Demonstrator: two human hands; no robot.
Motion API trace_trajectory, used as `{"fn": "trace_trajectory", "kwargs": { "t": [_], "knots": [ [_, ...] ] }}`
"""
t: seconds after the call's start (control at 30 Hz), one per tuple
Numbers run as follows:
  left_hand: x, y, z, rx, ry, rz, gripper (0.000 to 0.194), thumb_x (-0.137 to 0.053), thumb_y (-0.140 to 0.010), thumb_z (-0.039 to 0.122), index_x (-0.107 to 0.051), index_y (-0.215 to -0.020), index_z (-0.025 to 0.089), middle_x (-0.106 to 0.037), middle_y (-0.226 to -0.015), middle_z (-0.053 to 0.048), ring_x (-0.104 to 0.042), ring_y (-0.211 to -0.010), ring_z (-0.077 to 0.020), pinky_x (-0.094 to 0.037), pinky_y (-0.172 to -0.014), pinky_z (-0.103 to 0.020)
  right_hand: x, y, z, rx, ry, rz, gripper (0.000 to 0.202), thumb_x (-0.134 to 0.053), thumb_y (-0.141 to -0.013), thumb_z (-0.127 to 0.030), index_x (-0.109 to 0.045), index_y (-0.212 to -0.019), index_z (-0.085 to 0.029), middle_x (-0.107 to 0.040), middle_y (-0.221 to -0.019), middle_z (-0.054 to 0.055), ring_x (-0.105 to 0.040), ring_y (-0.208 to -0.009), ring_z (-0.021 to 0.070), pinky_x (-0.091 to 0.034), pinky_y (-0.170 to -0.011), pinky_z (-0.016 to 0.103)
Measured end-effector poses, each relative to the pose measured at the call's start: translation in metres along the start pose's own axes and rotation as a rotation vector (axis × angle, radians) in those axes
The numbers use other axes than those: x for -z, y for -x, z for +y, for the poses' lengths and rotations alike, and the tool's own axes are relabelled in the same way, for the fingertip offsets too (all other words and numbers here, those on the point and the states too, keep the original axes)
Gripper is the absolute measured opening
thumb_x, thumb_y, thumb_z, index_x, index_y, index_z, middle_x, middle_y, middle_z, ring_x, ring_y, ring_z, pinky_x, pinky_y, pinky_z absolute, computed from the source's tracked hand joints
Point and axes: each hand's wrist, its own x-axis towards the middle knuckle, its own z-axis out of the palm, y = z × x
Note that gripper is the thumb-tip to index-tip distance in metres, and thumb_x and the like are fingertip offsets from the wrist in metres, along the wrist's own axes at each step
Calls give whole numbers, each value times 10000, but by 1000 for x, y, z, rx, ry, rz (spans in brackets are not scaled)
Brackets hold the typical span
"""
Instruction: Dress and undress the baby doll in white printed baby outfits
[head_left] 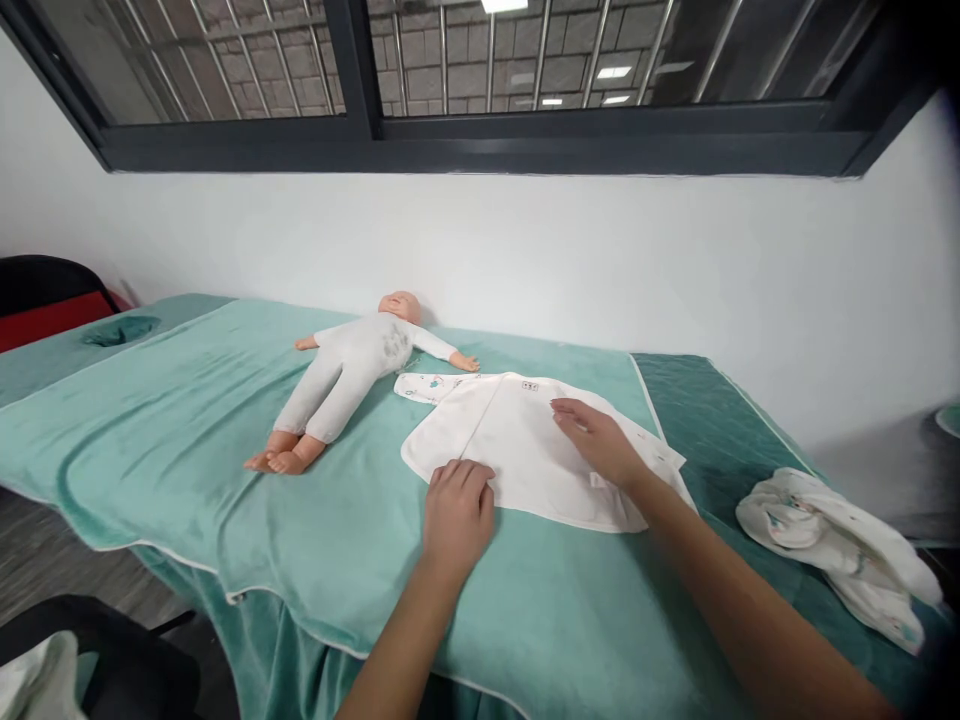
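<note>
A white long-sleeved baby shirt (517, 440) lies spread flat on the green cover, with small prints on its left sleeve. My left hand (460, 510) rests on the shirt's lower left edge, fingers laid on the cloth and slightly bent. Over the right half of the shirt, my right hand (596, 440) is open, its fingers stretched to the left; whether it touches the fabric is hard to tell. Left of the shirt, a baby doll (352, 365) in a white bodysuit with grey smudges on the chest lies on its back, one arm reaching near the shirt's sleeve.
A green cover (187, 430) drapes over the bed. At the right lies a bunched white printed cloth (832, 550). Behind the bed stand a white wall (525, 260) and a dark-framed barred window (480, 145). A black chair (112, 660) is at lower left.
</note>
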Motion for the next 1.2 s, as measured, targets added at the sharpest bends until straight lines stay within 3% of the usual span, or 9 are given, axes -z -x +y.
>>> {"fn": "trace_trajectory", "kwargs": {
  "t": [0.1,0.2,0.33,0.4,0.53,0.9,1.03,1.2],
  "knots": [
    [0,-4,14,-132,-2,-92,248,-462,-900,104,-628,-1053,205,-670,-1046,-51,-573,-993,-223,-422,-869,-399,26,-3,19,-54,-166,151,379,-542,-887,-508,-658,-1144,-254,-727,-1130,55,-678,-1046,235,-507,-976,417],
    [0,-9,32,-273,41,-223,215,-456,-948,200,-634,-1068,210,-658,-1072,-57,-558,-1025,-224,-416,-859,-392,33,-5,43,-89,-104,254,392,-522,-897,-492,-642,-1172,-239,-704,-1193,68,-659,-1095,241,-487,-1009,430],
    [-2,-13,48,-317,21,-335,217,-448,-967,280,-625,-873,196,-626,-902,-42,-538,-908,-202,-398,-792,-373,19,0,57,60,293,55,489,-439,-942,-454,-572,-1320,-174,-540,-1443,123,-476,-1354,277,-345,-1148,469],
    [-3,-13,50,-290,-20,-343,226,-448,-966,287,-603,-834,187,-603,-864,-37,-523,-880,-197,-388,-777,-372,12,3,56,126,509,-19,524,-386,-968,-449,-519,-1384,-159,-445,-1524,116,-362,-1436,286,-280,-1180,494],
    [-4,-11,46,-262,-55,-343,250,-447,-967,302,-565,-785,179,-581,-852,-35,-507,-858,-190,-377,-751,-363,7,8,49,88,717,-54,569,-281,-1004,-479,-414,-1470,-182,-341,-1587,76,-286,-1474,284,-276,-1172,527],
    [-5,-5,37,-185,35,-259,276,-405,-992,279,-553,-780,183,-596,-842,-35,-515,-813,-178,-391,-741,-342,8,20,41,62,780,-29,561,-262,-1011,-427,-399,-1481,-154,-323,-1596,79,-260,-1486,263,-264,-1184,493],
    [-5,-4,35,-149,77,-243,277,-406,-993,272,-547,-772,183,-594,-833,-32,-525,-816,-172,-402,-742,-337,5,45,30,49,787,-36,591,-282,-1008,-453,-360,-1505,-143,-273,-1613,81,-227,-1499,261,-264,-1186,489],
    [-6,-3,34,-138,112,-230,279,-407,-995,275,-555,-777,182,-596,-830,-32,-533,-826,-169,-417,-759,-340,-1,93,24,63,783,46,573,-286,-1008,-480,-413,-1480,-182,-284,-1609,71,-255,-1490,264,-271,-1179,499]
  ]
}}
